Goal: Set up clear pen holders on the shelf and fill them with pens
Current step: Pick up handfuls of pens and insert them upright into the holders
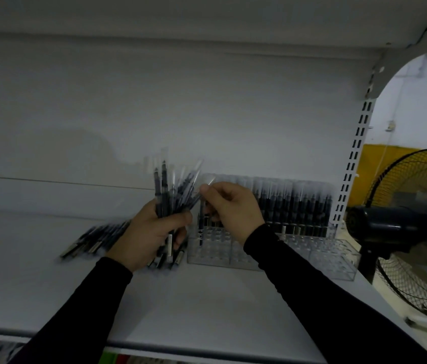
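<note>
My left hand (pixel 152 233) grips a fanned bundle of dark pens (pixel 171 187) with clear caps, held upright above the white shelf (pixel 102 298). My right hand (pixel 233 206) pinches a single pen (pixel 202 222) by its clear cap, standing it upright over the left end of the clear pen holder (pixel 217 250). That holder's front rows of holes look bare. Behind it, a row of dark pens (pixel 296 206) stands upright along the back of the holders. A second clear holder (pixel 333 258) sits to the right. Motion blur softens the pens.
A loose pile of pens (pixel 94 239) lies on the shelf left of my left hand. A black fan (pixel 412 232) stands beyond the shelf's right end, next to the perforated upright (pixel 351 164). An upper shelf hangs overhead.
</note>
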Action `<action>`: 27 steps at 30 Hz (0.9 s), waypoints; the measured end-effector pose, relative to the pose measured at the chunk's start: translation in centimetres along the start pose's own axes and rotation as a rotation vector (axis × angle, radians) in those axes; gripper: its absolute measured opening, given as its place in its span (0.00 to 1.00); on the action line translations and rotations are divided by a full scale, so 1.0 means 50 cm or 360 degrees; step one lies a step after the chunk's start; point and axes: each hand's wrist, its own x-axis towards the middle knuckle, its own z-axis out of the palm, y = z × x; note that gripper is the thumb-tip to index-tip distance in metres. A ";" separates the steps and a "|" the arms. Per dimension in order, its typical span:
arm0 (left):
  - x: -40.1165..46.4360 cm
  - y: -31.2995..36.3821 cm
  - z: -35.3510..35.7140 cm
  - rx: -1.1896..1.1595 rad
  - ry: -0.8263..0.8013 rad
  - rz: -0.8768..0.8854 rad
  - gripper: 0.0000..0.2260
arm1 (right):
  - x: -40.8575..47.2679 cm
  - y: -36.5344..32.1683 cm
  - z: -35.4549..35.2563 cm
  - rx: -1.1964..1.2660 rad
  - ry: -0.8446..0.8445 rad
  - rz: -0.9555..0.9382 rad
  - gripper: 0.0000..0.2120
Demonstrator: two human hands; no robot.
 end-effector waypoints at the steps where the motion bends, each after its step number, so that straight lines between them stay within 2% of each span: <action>1: 0.000 -0.001 -0.001 -0.0011 0.0012 -0.0003 0.07 | 0.001 -0.005 -0.003 0.0135 0.0039 0.0064 0.13; 4: -0.003 -0.001 -0.003 -0.0004 0.0038 -0.0019 0.09 | 0.013 -0.019 -0.021 0.0530 0.0216 0.0218 0.10; 7: -0.003 -0.002 -0.006 -0.0041 0.0114 -0.0042 0.05 | 0.028 -0.020 -0.046 0.0639 0.0412 0.0169 0.09; 10: 0.004 -0.009 -0.013 -0.0070 0.0263 -0.0032 0.05 | 0.033 -0.010 -0.066 0.0472 0.0541 0.0077 0.09; 15: 0.013 -0.022 -0.020 0.0045 0.0559 -0.0034 0.07 | 0.023 0.007 -0.056 0.0070 0.0470 -0.0028 0.02; 20: 0.012 -0.016 -0.018 0.0056 0.0583 -0.0033 0.06 | 0.021 0.005 -0.028 -0.0136 0.0326 -0.0156 0.05; 27: 0.007 -0.007 -0.016 0.0084 0.0550 -0.0048 0.06 | 0.021 0.012 -0.016 -0.0520 0.0289 -0.0251 0.09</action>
